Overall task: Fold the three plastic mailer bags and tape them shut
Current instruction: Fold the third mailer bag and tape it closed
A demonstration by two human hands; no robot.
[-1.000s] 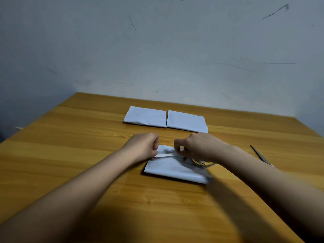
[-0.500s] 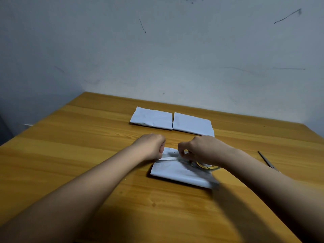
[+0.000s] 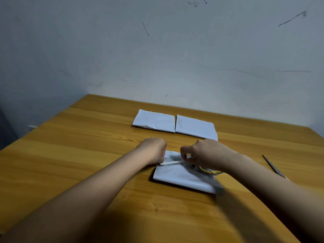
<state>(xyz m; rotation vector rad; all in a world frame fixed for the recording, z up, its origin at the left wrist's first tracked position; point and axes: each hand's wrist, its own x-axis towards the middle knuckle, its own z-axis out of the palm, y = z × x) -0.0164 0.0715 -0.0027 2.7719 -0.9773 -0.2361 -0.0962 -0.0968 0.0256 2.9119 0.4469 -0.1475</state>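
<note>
A folded white mailer bag (image 3: 182,178) lies on the wooden table (image 3: 87,155) in front of me. My left hand (image 3: 154,151) pinches the free end of a clear tape strip (image 3: 172,162) stretched across the bag's top. My right hand (image 3: 205,153) grips the tape roll (image 3: 209,171), whose yellow core peeks out under the wrist, at the strip's other end. Two more folded white mailer bags lie side by side farther back: the left one (image 3: 154,121) and the right one (image 3: 195,127).
A pair of scissors (image 3: 273,166) lies on the table to the right of my right forearm. A grey wall (image 3: 157,58) stands right behind the table's far edge.
Both hands stay on the tape over the near bag, with the strip between them slightly longer. The view has tilted, so everything sits a little lower and further right in the frame.
</note>
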